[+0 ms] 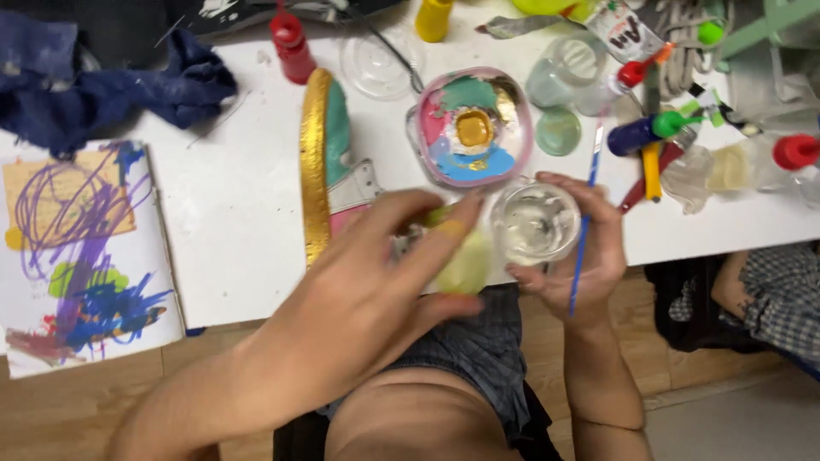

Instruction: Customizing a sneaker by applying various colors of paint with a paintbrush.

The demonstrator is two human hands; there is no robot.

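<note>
Your right hand (574, 248) is curled around a small clear plastic cup (535, 224), which it holds at the front edge of the white table (239, 213). The same hand also keeps a thin blue paintbrush (586, 218) between the fingers; the brush stands almost upright beside the cup, on its right side. Inside the cup there is clear liquid with some dark specks.

Your left hand (384, 282) is half open, with the fingers stretched toward the cup. A pale yellow-green thing (465, 265) is at its fingertips, but it is blurred, so I cannot tell what it is or if the hand really grips it. The index finger ends just beside the rim of the cup.

Behind the hands lies a pink-rimmed palette (472, 128) with green, blue, pink and golden paint. To the left of it stands a painted shoe-shaped figure with a golden edge (318, 162), partly hidden by your left hand. A child's painting on paper (81, 248) lies at the far left, and a dark blue cloth (111, 85) is above it. Paint bottles with red and green caps (658, 128) are on the right side.
</note>
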